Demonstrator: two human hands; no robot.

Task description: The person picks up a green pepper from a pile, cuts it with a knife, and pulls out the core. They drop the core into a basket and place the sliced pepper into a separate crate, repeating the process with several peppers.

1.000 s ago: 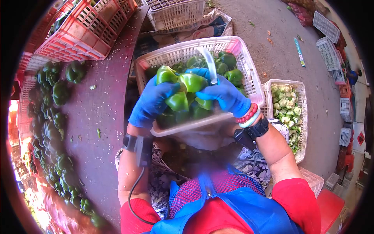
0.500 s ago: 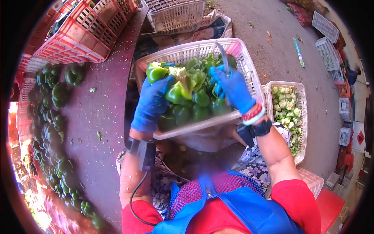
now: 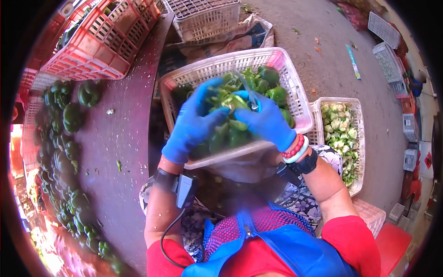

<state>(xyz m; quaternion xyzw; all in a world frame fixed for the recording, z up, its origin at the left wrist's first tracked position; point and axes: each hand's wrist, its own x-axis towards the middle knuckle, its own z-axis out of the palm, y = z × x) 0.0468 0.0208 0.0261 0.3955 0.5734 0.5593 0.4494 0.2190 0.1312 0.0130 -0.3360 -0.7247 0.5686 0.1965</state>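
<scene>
My right hand, in a blue glove, is closed around a knife whose blade points up and away. A pale green pepper piece lies between my two hands, near both thumbs. My left hand, also gloved in blue, has its fingers and thumb spread apart, with the thumb tip close to that piece. Below both hands is a white plastic basket holding whole and cut green peppers. Blur hides whether the left thumb touches the piece.
Many green peppers lie along the left side of a dark red table. A red crate stands at the far left. To the right, a smaller basket holds pale pepper cores. Another white crate stands behind.
The split pepper has left my left hand, whose fingers have spread as it moved right. My right hand has come left and nearer to me with the knife. The two hands are closer together.
</scene>
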